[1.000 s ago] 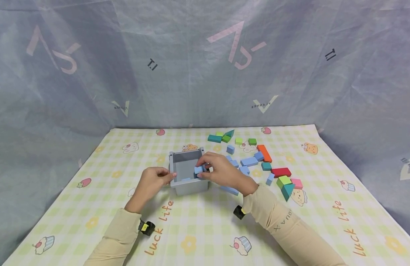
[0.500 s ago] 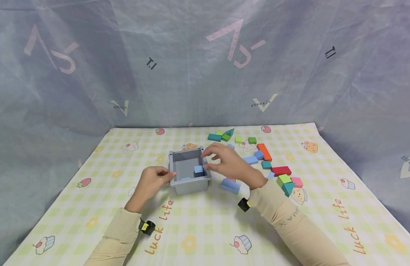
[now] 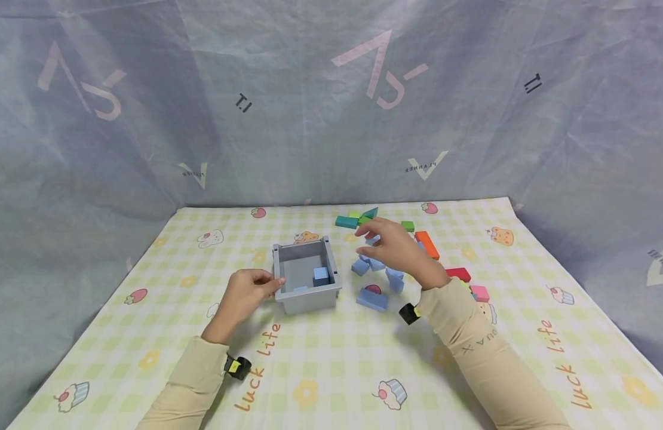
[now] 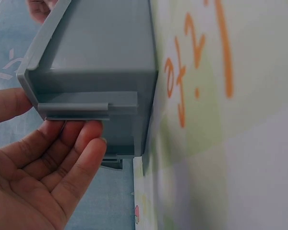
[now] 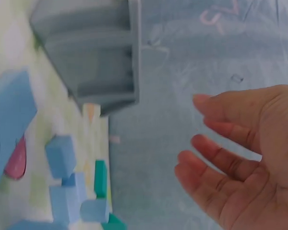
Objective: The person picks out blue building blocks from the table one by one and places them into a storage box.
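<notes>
A grey plastic box [image 3: 311,303] stands on the table in the head view. Inside it, a small blue block [image 3: 321,274] sits at the right wall, and part of another blue piece [image 3: 300,289] shows near the front. My left hand [image 3: 249,292] grips the box's left rim; in the left wrist view its thumb lies at the rim and its fingertips [image 4: 90,129] curl under the lip. Right of the box, my right hand [image 3: 396,246] hangs over a cluster of blue blocks [image 3: 372,299]. Its fingers are loosely bent, apart from the thumb, with nothing between them.
Farther back are teal [image 3: 346,221] and green blocks. To the right lie an orange block [image 3: 427,245], a red block [image 3: 459,275] and a pink block [image 3: 479,293], partly behind the right arm. A grey curtain [image 3: 310,119] surrounds the patterned tablecloth [image 3: 310,376].
My right hand has let go of the small blue block in the box and moved out to the right, over the blue blocks. My left hand and the box stay in place.
</notes>
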`<control>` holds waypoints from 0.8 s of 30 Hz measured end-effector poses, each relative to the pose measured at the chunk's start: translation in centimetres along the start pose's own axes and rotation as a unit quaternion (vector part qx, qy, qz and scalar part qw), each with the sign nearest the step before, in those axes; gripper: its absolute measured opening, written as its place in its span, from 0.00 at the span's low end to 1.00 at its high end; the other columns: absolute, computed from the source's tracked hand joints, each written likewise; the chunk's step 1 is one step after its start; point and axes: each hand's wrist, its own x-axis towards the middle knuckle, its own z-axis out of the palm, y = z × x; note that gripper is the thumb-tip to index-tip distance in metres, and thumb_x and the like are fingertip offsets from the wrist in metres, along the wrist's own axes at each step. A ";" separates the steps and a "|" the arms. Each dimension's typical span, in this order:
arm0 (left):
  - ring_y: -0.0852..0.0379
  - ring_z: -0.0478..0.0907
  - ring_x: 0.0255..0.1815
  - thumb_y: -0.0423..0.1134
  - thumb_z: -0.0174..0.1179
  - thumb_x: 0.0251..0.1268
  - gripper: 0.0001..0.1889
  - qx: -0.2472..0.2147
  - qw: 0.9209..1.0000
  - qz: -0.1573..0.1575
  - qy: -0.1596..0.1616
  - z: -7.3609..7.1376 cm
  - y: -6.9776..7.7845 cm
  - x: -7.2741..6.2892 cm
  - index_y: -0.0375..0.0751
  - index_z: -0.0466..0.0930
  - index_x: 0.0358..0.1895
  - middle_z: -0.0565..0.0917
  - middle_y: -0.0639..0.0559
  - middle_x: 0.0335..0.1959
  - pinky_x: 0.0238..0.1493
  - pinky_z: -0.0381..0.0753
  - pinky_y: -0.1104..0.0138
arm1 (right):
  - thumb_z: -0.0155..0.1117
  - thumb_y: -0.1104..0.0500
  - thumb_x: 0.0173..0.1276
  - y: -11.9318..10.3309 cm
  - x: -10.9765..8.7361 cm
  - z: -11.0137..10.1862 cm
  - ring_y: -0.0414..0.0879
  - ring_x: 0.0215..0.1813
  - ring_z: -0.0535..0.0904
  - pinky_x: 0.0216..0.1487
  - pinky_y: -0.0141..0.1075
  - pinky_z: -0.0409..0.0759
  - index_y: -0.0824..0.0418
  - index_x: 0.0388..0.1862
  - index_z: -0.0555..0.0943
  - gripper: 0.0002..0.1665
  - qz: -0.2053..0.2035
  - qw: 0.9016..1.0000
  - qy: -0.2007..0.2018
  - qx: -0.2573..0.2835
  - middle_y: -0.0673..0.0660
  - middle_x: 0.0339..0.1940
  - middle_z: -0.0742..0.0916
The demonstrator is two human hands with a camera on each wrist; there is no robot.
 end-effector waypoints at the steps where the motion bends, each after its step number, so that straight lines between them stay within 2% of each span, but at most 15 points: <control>1: 0.55 0.75 0.24 0.47 0.67 0.66 0.13 -0.001 1.000 -0.001 -0.001 0.0 0.0 0.0 0.42 0.86 0.28 0.83 0.49 0.22 0.33 0.73 0.63 | 0.73 0.60 0.64 0.4 0.1 -0.1 0.54 0.52 0.80 0.54 0.48 0.80 0.60 0.51 0.83 0.17 0.005 1.000 -0.004 -0.007 0.56 0.49 0.84; 6: 0.55 0.75 0.23 0.47 0.66 0.66 0.14 0.001 1.000 0.001 -0.005 0.0 -0.1 0.1 0.42 0.86 0.28 0.84 0.46 0.23 0.33 0.73 0.63 | 0.72 0.60 0.64 2.5 0.4 0.0 0.57 0.51 0.81 0.52 0.49 0.79 0.63 0.50 0.83 0.16 0.034 0.998 -0.031 -0.034 0.59 0.49 0.86; 13: 0.55 0.75 0.24 0.47 0.66 0.67 0.14 0.003 1.000 0.000 -0.003 -0.1 0.0 0.2 0.40 0.87 0.30 0.82 0.52 0.21 0.34 0.73 0.62 | 0.70 0.62 0.64 4.3 0.6 0.6 0.56 0.52 0.82 0.54 0.49 0.79 0.66 0.52 0.83 0.18 0.089 0.990 -0.083 -0.064 0.62 0.49 0.86; 18: 0.56 0.76 0.25 0.48 0.66 0.67 0.15 0.002 1.000 0.000 -0.003 -0.1 0.1 0.2 0.39 0.87 0.31 0.82 0.52 0.22 0.35 0.73 0.62 | 0.69 0.62 0.65 5.1 0.8 1.5 0.56 0.53 0.81 0.57 0.50 0.78 0.66 0.53 0.83 0.18 0.105 0.985 -0.117 -0.069 0.61 0.50 0.86; 24: 0.55 0.77 0.25 0.48 0.66 0.66 0.14 0.001 1.000 -0.003 -0.004 0.0 0.0 0.1 0.39 0.87 0.31 0.83 0.52 0.22 0.35 0.74 0.63 | 0.72 0.61 0.64 5.4 0.6 2.4 0.51 0.48 0.80 0.57 0.49 0.78 0.64 0.53 0.85 0.18 0.113 0.981 -0.136 -0.075 0.58 0.49 0.87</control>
